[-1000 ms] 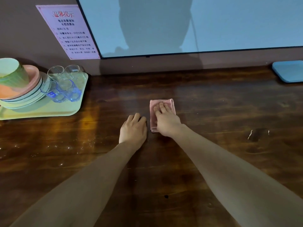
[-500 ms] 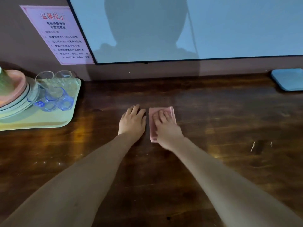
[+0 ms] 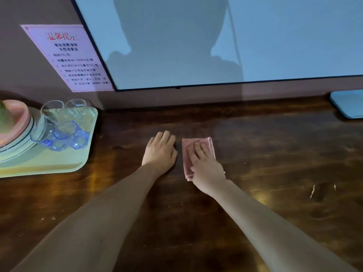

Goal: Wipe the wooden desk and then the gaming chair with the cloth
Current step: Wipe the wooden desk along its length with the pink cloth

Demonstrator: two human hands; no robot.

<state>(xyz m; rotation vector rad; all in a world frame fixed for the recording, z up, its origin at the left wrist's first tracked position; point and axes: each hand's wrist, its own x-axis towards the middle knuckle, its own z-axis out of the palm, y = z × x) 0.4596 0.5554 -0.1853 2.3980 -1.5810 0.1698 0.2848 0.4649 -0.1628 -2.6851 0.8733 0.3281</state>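
The cloth (image 3: 186,160) looks soft and light. The right hand (image 3: 206,169) presses it flat-fingered on the bench (image 3: 275,163), and the left hand (image 3: 160,152) rests beside it, grip released.

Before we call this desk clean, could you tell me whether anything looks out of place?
Pale flecks lie on the wooden desk, right of the cloth under the right hand; they look like unwiped crumbs against the dark wood.

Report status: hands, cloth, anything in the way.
Right hand flat, pressing folded pink cloth onto dark wooden desk. Left hand flat on desk beside it, not touching. Pale green plastic tray of clear glasses sits left, apart from cloth.
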